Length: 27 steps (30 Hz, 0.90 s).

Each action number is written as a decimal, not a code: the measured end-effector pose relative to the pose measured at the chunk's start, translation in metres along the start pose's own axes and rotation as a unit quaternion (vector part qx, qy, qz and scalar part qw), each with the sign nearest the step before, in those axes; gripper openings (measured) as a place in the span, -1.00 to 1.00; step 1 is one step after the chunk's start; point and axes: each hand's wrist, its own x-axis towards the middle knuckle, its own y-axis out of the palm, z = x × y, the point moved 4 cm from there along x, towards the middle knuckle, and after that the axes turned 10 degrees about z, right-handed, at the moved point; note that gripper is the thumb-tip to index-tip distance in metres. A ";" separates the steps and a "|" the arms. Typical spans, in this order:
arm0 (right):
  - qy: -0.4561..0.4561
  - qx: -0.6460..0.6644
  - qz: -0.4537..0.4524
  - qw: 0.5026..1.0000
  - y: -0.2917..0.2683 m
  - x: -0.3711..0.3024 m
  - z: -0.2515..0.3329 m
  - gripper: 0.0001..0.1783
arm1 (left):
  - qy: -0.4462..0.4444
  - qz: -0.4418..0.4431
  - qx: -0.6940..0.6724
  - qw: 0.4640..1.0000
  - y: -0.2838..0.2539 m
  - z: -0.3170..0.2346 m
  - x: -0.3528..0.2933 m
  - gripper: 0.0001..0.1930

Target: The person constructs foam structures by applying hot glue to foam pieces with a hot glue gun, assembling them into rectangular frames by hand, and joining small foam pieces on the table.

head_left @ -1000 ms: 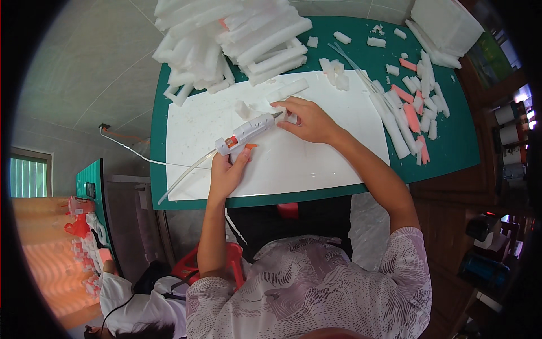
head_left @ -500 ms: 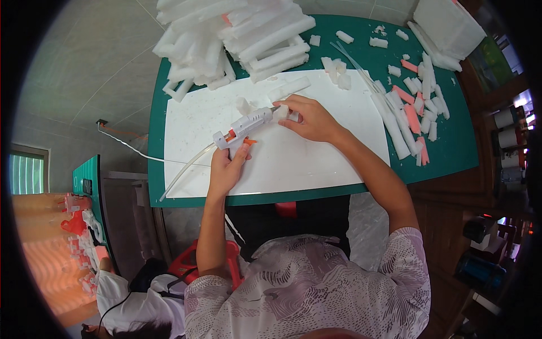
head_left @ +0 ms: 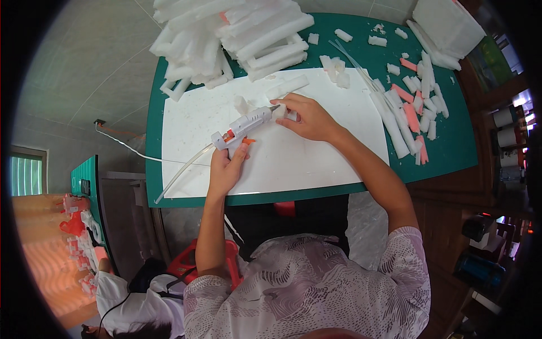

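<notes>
Your left hand (head_left: 226,171) is closed around the handle of a white glue gun (head_left: 250,121); the thumb lies along the near side of the handle, close to the orange trigger (head_left: 249,140), and the other fingers are mostly hidden behind the grip. Your right hand (head_left: 312,120) pinches a small white foam piece (head_left: 281,111) between thumb and fingers.

The gun is a smooth plastic body with a tapering metallic nozzle. Dark markings on its barrel are too small to read. Its long axis runs diagonally: nozzle toward the upper right, at the foam piece; rear toward the lower left. Whether the tip touches the foam cannot be told. A translucent, flexible glue stick (head_left: 182,174) curves out of the rear.

The gun is above the left-centre part of a smooth white board (head_left: 316,164). Just beyond your right fingers, a foam strip (head_left: 288,86) lies on the board, slanting up to the right.

The board lies on a green tabletop (head_left: 457,135). At the far left stands a stack of rough-edged foam bars (head_left: 265,42). On the right, long foam strips (head_left: 395,127) lie beside scattered white offcuts and flat pink pieces (head_left: 412,117).
</notes>
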 end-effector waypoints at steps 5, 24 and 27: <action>0.001 -0.001 0.000 1.000 0.001 0.000 0.000 -0.54 | 0.002 0.005 0.005 1.000 0.001 -0.002 -0.001 -0.71; 0.020 0.002 -0.001 1.000 0.002 0.001 0.001 -0.56 | -0.023 0.029 -0.003 0.999 0.001 -0.001 0.000 -0.72; 0.019 0.003 0.000 1.000 0.001 0.001 0.001 -0.57 | -0.013 0.016 0.002 1.000 -0.001 0.001 -0.001 -0.73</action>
